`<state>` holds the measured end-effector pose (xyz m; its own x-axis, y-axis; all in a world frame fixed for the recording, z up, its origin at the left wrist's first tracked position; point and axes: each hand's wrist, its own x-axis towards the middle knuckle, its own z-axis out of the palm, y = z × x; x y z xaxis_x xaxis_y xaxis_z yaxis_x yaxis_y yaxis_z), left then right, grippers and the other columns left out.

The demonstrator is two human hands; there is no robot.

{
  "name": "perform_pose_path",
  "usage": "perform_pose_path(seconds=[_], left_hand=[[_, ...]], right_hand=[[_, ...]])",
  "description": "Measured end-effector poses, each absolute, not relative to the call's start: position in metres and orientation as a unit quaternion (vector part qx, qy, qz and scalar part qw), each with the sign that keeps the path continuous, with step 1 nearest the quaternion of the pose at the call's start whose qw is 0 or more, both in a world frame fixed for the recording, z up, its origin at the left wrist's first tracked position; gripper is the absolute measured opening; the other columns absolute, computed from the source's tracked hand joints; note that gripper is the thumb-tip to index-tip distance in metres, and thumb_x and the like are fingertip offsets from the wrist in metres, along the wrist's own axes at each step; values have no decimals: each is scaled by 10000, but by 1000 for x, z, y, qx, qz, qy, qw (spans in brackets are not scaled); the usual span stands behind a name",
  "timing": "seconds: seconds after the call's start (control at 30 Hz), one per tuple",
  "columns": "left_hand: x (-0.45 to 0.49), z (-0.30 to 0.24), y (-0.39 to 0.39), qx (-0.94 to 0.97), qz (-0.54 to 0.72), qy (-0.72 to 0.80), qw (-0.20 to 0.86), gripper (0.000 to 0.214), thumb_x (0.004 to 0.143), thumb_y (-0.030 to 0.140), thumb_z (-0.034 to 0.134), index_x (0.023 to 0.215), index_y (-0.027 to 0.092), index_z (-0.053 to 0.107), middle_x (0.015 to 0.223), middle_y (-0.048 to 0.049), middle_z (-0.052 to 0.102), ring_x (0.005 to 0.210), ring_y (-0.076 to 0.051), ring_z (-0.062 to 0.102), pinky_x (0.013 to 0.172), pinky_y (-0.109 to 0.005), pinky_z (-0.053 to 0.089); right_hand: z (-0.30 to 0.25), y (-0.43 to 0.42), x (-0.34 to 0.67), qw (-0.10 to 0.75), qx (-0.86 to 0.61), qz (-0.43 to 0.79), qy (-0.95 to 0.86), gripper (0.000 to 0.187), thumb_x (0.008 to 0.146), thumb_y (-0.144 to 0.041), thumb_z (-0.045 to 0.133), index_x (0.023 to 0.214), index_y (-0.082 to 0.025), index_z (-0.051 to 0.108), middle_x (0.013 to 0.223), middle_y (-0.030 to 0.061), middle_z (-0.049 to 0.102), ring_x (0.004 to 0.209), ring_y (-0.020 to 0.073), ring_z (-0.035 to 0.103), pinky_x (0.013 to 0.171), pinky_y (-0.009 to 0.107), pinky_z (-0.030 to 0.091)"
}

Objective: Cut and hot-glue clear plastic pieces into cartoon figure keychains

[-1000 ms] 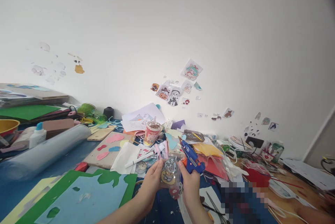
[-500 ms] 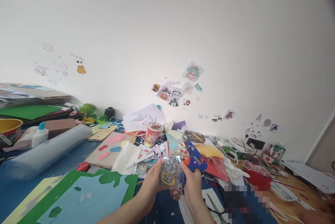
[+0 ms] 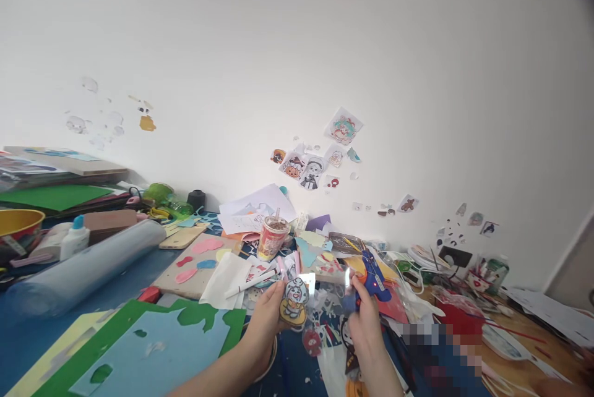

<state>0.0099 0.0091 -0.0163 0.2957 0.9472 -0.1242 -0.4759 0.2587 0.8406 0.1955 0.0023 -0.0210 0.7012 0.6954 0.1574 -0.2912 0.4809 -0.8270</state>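
At far left of the cluttered blue tabletop (image 3: 23, 338): yellow round bowl (image 3: 18, 222), white glue bottle with blue cap (image 3: 74, 237), long roll of clear plastic sheet (image 3: 88, 264); nearer the camera, a green-and-blue foam sheet (image 3: 139, 341). Mid-table, well behind the hands, a red-and-white paper cup with straw (image 3: 271, 237). Left hand (image 3: 265, 318): fingers pinched shut on the left edge of an orange-and-grey cartoon figure cut-out (image 3: 294, 303), held upright above the table, face to camera. A glinting clear plastic film (image 3: 309, 281) shows just right of the cut-out; attached or not, cannot tell. Right hand (image 3: 364, 320): curled closed round the grip of a blue plastic hot-glue gun (image 3: 372, 270), nozzle up and away, apart from the cut-out. Judgement: piece being presented, gun held off. A gluing move would call for bringing the nozzle to the cut-out clear of the fingertips, and keeping the film off the hot tip.
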Motion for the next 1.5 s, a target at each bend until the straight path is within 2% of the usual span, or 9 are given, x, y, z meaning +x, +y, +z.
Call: perform_pose_path(seconds=[0.2, 0.4, 0.6, 0.77, 0.97, 1.13, 1.27, 1.4, 1.5], left_hand=[[11, -12, 9, 329, 481, 319, 747, 405, 789, 408, 553, 1102, 152, 521, 1080, -141, 642, 913, -266, 626, 635, -320, 522], [10, -5, 6, 305, 496, 338, 739, 313, 857, 328, 466, 1125, 168, 499, 1236, -148, 550, 998, -255, 597, 673, -315, 532], [13, -6, 4, 322, 465, 339, 752, 264, 888, 314, 407, 1074, 143, 483, 1092, -161, 615, 868, -243, 638, 588, -310, 526], [14, -8, 5, 321, 462, 338, 754, 270, 893, 340, 397, 1068, 148, 473, 1013, -136, 640, 815, -227, 649, 589, -305, 528], [12, -8, 7, 308, 468, 349, 751, 249, 892, 325, 406, 1050, 155, 497, 1007, -118, 651, 799, -203, 655, 569, -265, 520], [7, -9, 12, 305, 478, 369, 736, 285, 882, 323, 426, 1107, 159, 487, 997, -122, 653, 802, -218, 658, 610, -307, 544], [0, -5, 20, 327, 494, 388, 707, 291, 874, 288, 428, 1139, 187, 490, 1004, -112, 650, 770, -209, 664, 613, -313, 550], [-3, -4, 31, 341, 500, 422, 675, 418, 847, 227, 457, 1259, 243, 391, 1091, -117, 608, 728, -198, 665, 603, -346, 556], [-1, -6, 35, 358, 469, 437, 679, 426, 837, 195, 462, 1255, 226, 388, 1056, -121, 617, 733, -213, 665, 595, -361, 557]], right_hand=[[-24, 2, 186, 824, -395, 342, -219, 317, 518, -282, 787, 802, -198, 674, 754, -3, 709, 746, 182, 654, 637, 266, 532], [-25, 2, 183, 830, -377, 340, -231, 308, 528, -250, 790, 796, -193, 650, 720, -20, 695, 619, 135, 618, 579, 233, 513], [-20, -1, 181, 826, -364, 365, -231, 286, 531, -231, 787, 780, -198, 650, 718, -28, 685, 602, 123, 602, 578, 225, 505], [-24, 1, 182, 823, -381, 347, -238, 300, 509, -246, 805, 767, -191, 662, 727, -25, 683, 599, 117, 586, 570, 222, 488], [-28, 4, 186, 811, -418, 303, -277, 307, 499, -296, 815, 740, -169, 673, 737, -2, 688, 572, 114, 553, 524, 226, 439], [-23, 2, 183, 818, -399, 311, -272, 325, 478, -270, 824, 736, -160, 661, 701, 0, 671, 513, 99, 497, 461, 221, 392], [-21, 1, 187, 832, -380, 302, -269, 313, 501, -261, 811, 751, -170, 647, 670, -18, 637, 509, 94, 477, 470, 221, 408], [-23, 3, 192, 839, -367, 308, -258, 291, 507, -261, 806, 733, -188, 637, 660, -20, 638, 539, 107, 507, 481, 219, 430], [-24, 4, 194, 835, -374, 309, -260, 283, 503, -255, 805, 717, -194, 630, 676, -14, 651, 524, 104, 507, 461, 217, 427]])
